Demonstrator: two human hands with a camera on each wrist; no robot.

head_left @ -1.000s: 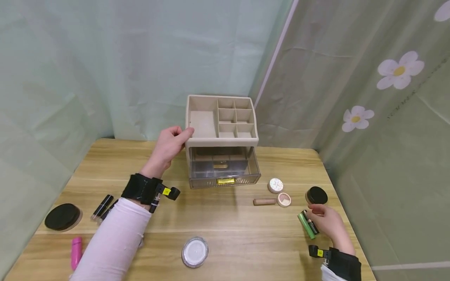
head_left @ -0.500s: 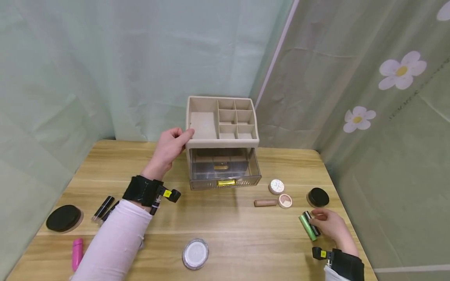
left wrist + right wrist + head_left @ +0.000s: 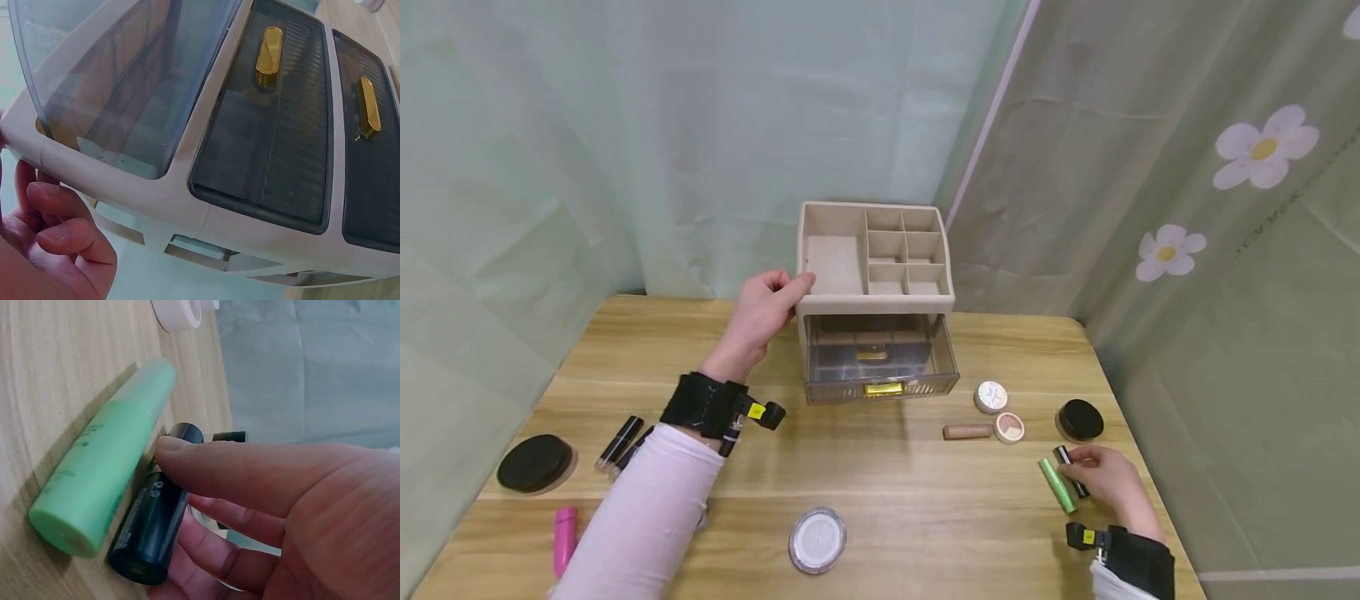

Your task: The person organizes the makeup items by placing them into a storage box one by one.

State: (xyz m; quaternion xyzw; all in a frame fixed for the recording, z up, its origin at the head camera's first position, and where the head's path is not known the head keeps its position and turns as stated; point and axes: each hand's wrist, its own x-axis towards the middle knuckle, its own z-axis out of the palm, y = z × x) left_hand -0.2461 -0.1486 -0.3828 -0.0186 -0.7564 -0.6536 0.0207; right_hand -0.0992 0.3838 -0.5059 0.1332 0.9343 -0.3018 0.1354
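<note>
A cream makeup organizer stands at the back of the table, its upper smoky drawer pulled out. My left hand grips the organizer's left edge, thumb over the top rim; in the left wrist view the other fingers curl at its side. At the right, my right hand pinches a black cosmetic tube between thumb and fingers. A light-green tube lies just left of it on the wood. Behind the right hand sits a round black-lidded jar.
Right of centre lie a white round case, a three-shade palette and a brown stick. A clear round compact lies in front. On the left are a black compact, black tubes and a pink tube.
My right hand has closed on the black tube and shifted it slightly away from the green tube. My left hand stays on the organizer.
</note>
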